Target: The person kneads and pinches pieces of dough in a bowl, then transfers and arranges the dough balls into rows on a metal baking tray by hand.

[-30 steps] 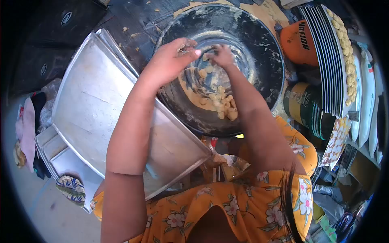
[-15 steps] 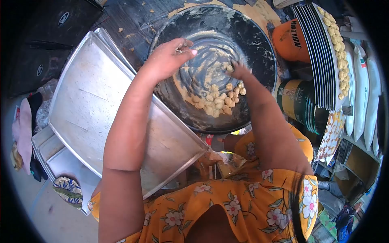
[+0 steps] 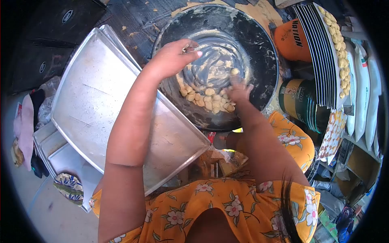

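Observation:
A wide black basin (image 3: 263, 52) dusted with flour holds a cluster of small dough balls (image 3: 210, 101) along its near left side. My right hand (image 3: 239, 91) is inside it, fingers spread and slightly blurred, at the right end of the cluster. One single dough ball (image 3: 234, 71) lies just beyond those fingertips. Over the basin's left part hovers my left hand (image 3: 176, 58), fingers loosely curled and thumb apart from them; no object shows in the gap.
Large metal trays (image 3: 97, 101) lean against the basin's left side. On the right, an orange bucket (image 3: 289, 40) and a dark green bucket (image 3: 298, 95) stand near a stack of trays (image 3: 316, 52) whose outermost one bears rows of dough pieces (image 3: 338, 48). White sacks (image 3: 362, 89) are at the far right.
My right hand has come nearer and spread its fingers. The dough balls have shifted left inside the basin, and one now sits apart. My left hand stays nearly in place.

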The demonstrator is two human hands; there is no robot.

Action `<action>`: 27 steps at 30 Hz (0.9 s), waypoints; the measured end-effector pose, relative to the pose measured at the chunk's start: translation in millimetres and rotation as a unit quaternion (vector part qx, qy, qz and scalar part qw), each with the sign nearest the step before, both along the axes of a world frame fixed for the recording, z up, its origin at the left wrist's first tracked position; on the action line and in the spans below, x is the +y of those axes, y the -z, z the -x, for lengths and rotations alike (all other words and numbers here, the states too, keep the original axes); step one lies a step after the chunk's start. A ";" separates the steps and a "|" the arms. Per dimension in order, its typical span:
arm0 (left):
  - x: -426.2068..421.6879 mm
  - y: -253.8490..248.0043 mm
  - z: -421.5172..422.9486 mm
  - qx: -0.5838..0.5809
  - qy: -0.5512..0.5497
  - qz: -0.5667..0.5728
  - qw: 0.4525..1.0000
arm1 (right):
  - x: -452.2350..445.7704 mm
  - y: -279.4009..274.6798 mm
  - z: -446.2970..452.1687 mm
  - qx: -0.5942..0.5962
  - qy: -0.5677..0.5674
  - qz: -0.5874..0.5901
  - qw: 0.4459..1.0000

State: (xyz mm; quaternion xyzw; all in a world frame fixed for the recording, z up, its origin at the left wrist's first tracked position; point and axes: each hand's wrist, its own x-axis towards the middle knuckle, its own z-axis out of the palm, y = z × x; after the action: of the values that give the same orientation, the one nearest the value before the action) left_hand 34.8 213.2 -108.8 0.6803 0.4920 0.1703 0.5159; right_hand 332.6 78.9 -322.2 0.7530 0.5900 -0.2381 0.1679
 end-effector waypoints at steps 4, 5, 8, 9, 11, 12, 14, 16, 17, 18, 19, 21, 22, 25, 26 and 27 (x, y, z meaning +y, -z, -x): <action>-1.9 -3.4 -2.4 0.016 0.010 -0.002 1.000 | -7.8 21.5 -12.3 0.009 0.211 0.039 0.977; -0.4 -5.5 -3.2 0.020 0.007 -0.001 1.000 | -0.6 16.8 13.3 0.032 0.265 0.053 0.962; 0.4 -6.1 -2.4 0.014 0.007 -0.004 1.000 | 3.7 74.3 44.3 0.224 0.068 0.166 0.958; 2.0 -5.3 -2.4 0.012 0.013 -0.009 1.000 | 20.9 56.7 49.7 0.341 -0.036 0.232 0.910; 2.0 -2.1 -0.6 0.007 0.021 -0.014 1.000 | 53.7 -23.7 51.4 0.483 0.146 0.248 0.827; 0.8 -3.2 -0.7 0.010 0.021 -0.017 1.000 | 65.3 -11.2 28.8 0.485 0.282 0.206 0.802; -1.0 -7.8 -1.7 0.019 0.020 -0.026 0.999 | 92.1 85.0 -52.4 0.366 0.194 -0.077 0.907; -0.5 -3.8 -1.3 0.006 0.023 -0.001 1.000 | 101.8 47.4 -77.4 0.129 0.218 -0.154 0.955; 2.0 -2.8 -1.6 -0.002 0.023 0.007 1.000 | 106.5 49.4 -85.2 0.036 0.232 -0.198 0.952; 2.7 -2.7 -1.9 -0.002 0.023 -0.004 1.000 | 105.3 57.2 -85.6 0.046 0.213 -0.200 0.955; 2.9 -2.1 -1.7 -0.001 0.021 -0.014 1.000 | 98.3 69.2 -82.2 0.058 0.192 -0.201 0.959; -2.8 1.3 -0.2 0.010 0.026 -0.016 1.000 | 65.4 78.7 -51.7 0.038 0.187 -0.218 0.957; -2.5 0.3 -1.1 0.016 0.028 -0.018 0.999 | 51.2 67.8 -12.9 0.018 0.229 -0.200 0.952; 2.5 -2.5 -2.4 0.021 0.022 -0.026 0.999 | 20.0 41.9 92.5 0.070 0.090 -0.152 0.982; 1.5 -1.3 -1.8 0.023 0.019 -0.022 0.999 | 8.7 62.4 116.4 0.214 0.060 -0.226 0.948; 2.3 1.7 -0.8 0.010 0.020 -0.025 0.999 | 7.0 46.6 144.6 0.294 0.028 -0.275 0.915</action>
State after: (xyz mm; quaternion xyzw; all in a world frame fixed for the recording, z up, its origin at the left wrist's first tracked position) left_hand 35.5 215.4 -110.5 0.7044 0.4789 0.1650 0.4972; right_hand 188.0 85.8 -368.8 0.6811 0.6340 -0.2819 -0.2337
